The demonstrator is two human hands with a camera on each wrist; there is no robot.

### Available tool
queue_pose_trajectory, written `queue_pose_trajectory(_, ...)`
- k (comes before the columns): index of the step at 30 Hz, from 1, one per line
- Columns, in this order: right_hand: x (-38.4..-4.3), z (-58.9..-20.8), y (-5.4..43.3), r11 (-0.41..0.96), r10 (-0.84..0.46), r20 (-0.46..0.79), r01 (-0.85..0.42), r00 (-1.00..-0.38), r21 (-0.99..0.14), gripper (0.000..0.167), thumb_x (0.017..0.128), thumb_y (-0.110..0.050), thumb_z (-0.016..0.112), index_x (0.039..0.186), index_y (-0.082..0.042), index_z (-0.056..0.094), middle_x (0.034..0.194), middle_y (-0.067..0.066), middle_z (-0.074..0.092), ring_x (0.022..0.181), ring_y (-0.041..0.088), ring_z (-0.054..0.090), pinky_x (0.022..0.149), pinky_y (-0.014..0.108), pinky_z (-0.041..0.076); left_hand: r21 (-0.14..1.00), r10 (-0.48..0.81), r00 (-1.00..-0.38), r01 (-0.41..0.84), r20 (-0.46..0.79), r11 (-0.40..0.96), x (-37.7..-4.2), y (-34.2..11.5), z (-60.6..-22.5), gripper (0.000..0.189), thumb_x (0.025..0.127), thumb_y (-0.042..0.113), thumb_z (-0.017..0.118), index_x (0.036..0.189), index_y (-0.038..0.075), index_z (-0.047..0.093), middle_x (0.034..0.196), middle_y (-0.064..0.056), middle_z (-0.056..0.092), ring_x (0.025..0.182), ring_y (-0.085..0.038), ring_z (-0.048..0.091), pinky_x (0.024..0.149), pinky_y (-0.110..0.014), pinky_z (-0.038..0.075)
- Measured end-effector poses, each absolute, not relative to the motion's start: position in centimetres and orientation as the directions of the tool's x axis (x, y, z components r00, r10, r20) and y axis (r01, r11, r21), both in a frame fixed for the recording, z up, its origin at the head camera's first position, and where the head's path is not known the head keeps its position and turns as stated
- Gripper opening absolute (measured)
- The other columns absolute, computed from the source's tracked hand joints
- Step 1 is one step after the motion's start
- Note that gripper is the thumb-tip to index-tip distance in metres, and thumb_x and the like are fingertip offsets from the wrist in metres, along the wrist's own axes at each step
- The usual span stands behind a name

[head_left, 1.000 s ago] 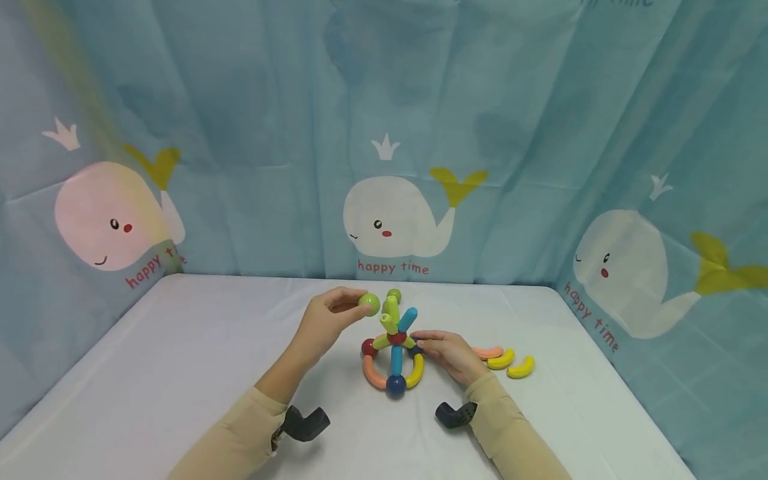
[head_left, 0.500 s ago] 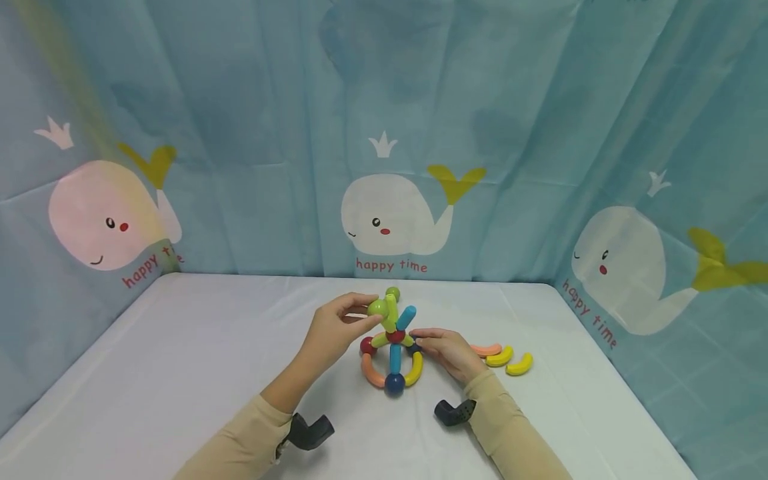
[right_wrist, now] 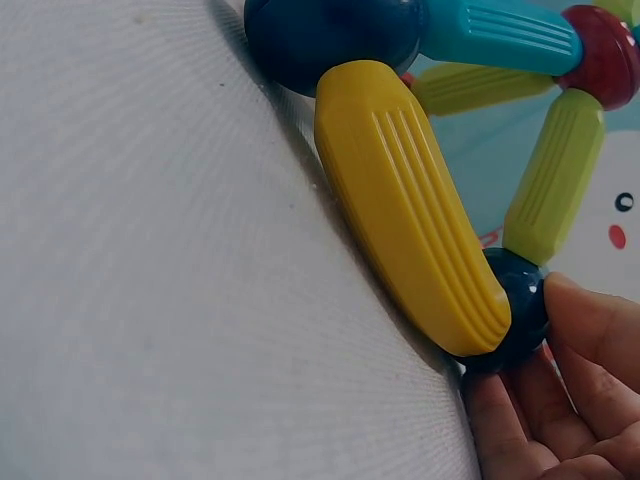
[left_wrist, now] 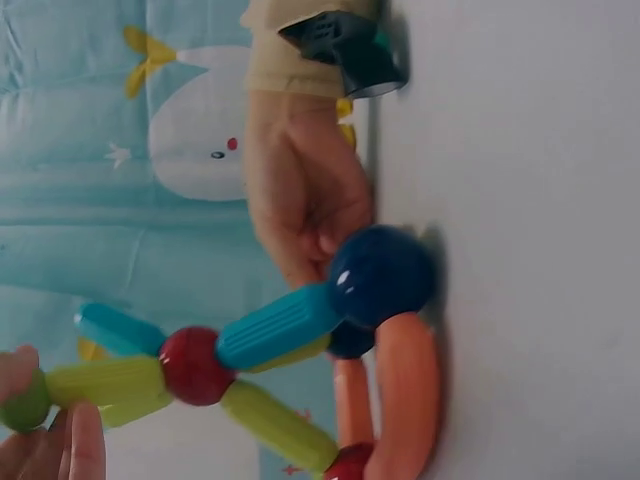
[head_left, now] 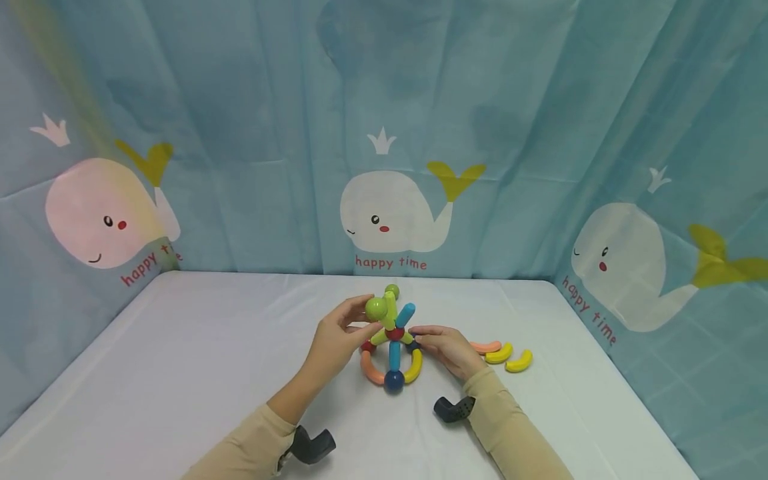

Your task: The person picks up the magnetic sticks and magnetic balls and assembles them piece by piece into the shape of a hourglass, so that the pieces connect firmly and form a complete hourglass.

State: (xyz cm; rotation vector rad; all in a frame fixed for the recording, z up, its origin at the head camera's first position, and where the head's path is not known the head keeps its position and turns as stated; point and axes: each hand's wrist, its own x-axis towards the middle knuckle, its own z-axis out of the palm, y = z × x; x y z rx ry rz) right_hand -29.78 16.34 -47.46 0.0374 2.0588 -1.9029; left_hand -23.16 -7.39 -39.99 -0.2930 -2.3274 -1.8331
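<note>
On the table stands a frame of coloured toy sticks (head_left: 395, 357) and balls. Its ring of curved salmon and yellow sticks (right_wrist: 410, 210) lies at the bottom. Straight sticks rise to a red ball (left_wrist: 197, 365) above, from which lime and blue sticks point up. My left hand (head_left: 345, 333) has its fingers and thumb about a glossy green ball (head_left: 376, 309), which meets the end of a lime stick (left_wrist: 108, 380). With thumb and fingers my right hand (head_left: 451, 351) pinches a dark blue ball (right_wrist: 522, 305) at the ring's right rear.
Another green ball (head_left: 392, 291) shows behind the frame. Right of my right hand lie loose curved pieces, one salmon (head_left: 486, 347) and two yellow (head_left: 519, 361). A blue curtain (head_left: 252, 167) with whale prints hangs behind the white table (head_left: 198, 353).
My left hand has brought the green ball rightward to the lime stick on top of the frame. My right hand stays at the dark blue ball.
</note>
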Motion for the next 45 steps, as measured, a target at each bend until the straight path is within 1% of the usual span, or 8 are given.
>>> queue_pose_trajectory(5,-29.9,-47.3,16.5,0.099,-0.211,-0.251,0.235,-0.945,-0.967,0.031,0.096,-0.009,0.061,0.126,0.000,0.066,0.136,0.014,0.063,0.125,0.022,0.059,0.115,0.045,0.040,0.959,0.036,-0.978,0.207,0.204,0.194,-23.0,-6.4,-41.4,0.041,0.087,0.019,0.077,0.126,0.014,0.065,0.113,-0.006,0.072,0.105,-0.020,0.068,0.081,-0.026,0.060)
queue_pose_trajectory(12,-29.5,-47.2,16.7,0.140,-0.247,-0.252,0.223,-0.936,-0.965,0.034,0.092,-0.009,0.066,0.125,0.001,0.066,0.133,0.014,0.064,0.117,0.019,0.063,0.109,0.041,0.047,0.974,-0.006,-0.985,0.171,0.174,0.145,-22.9,-5.6,-42.9,0.032,0.090,0.021,0.074,0.119,0.012,0.066,0.114,-0.005,0.071,0.114,-0.022,0.066,0.091,-0.031,0.058)
queue_pose_trajectory(18,-28.9,-46.3,16.7,0.258,-0.278,-0.279,0.209,-0.919,-0.943,0.034,0.087,-0.013,0.074,0.118,-0.001,0.070,0.118,0.008,0.071,0.100,0.014,0.067,0.096,0.034,0.056,0.978,-0.057,-0.985,0.157,0.166,0.135,-22.9,-5.7,-43.3,0.027,0.091,0.023,0.073,0.113,0.010,0.067,0.114,-0.006,0.071,0.114,-0.024,0.065,0.091,-0.031,0.059)
queue_pose_trajectory(22,-28.6,-45.3,16.4,0.334,-0.305,-0.316,0.210,-0.899,-0.919,0.035,0.085,-0.016,0.077,0.116,-0.002,0.071,0.112,0.006,0.073,0.095,0.013,0.068,0.091,0.032,0.058,0.976,-0.083,-0.982,0.159,0.172,0.149,-23.0,-5.9,-43.4,0.027,0.092,0.020,0.072,0.116,0.010,0.065,0.115,-0.008,0.070,0.114,-0.026,0.065,0.095,-0.035,0.057)
queue_pose_trajectory(26,-29.7,-44.5,16.6,0.297,-0.320,-0.374,0.282,-0.871,-0.912,0.041,0.089,-0.013,0.072,0.126,0.003,0.064,0.118,0.013,0.072,0.100,0.016,0.071,0.093,0.035,0.058,0.976,-0.091,-0.983,0.146,0.162,0.165,-22.9,-6.0,-43.1,0.030,0.092,0.017,0.071,0.120,0.008,0.063,0.119,-0.010,0.069,0.116,-0.028,0.064,0.099,-0.043,0.055)
queue_pose_trajectory(33,-33.5,-43.5,15.3,0.232,-0.132,-0.351,0.316,-0.927,-0.920,0.047,0.092,-0.017,0.070,0.133,0.002,0.058,0.128,0.017,0.067,0.108,0.022,0.069,0.100,0.037,0.054,0.974,-0.055,-0.987,0.141,0.153,0.178,-23.1,-6.1,-43.1,0.035,0.093,0.016,0.069,0.126,0.008,0.060,0.126,-0.012,0.067,0.120,-0.030,0.062,0.101,-0.044,0.054)
queue_pose_trajectory(39,-36.4,-43.1,13.7,0.186,-0.170,-0.389,0.358,-0.905,-0.915,0.051,0.093,-0.018,0.069,0.138,0.002,0.054,0.143,0.018,0.056,0.123,0.027,0.062,0.105,0.037,0.051,0.976,-0.056,-0.986,0.148,0.158,0.158,-23.0,-6.1,-43.2,0.034,0.093,0.016,0.070,0.125,0.008,0.061,0.124,-0.011,0.068,0.120,-0.029,0.062,0.101,-0.043,0.054)
queue_pose_trajectory(45,-37.8,-43.3,13.1,0.185,-0.196,-0.427,0.394,-0.883,-0.900,0.049,0.094,-0.017,0.068,0.139,-0.003,0.055,0.143,0.017,0.056,0.126,0.030,0.059,0.106,0.037,0.050,0.977,-0.048,-0.987,0.142,0.151,0.160,-23.0,-6.1,-43.2,0.035,0.093,0.017,0.069,0.127,0.009,0.061,0.125,-0.010,0.068,0.120,-0.028,0.062,0.098,-0.041,0.055)
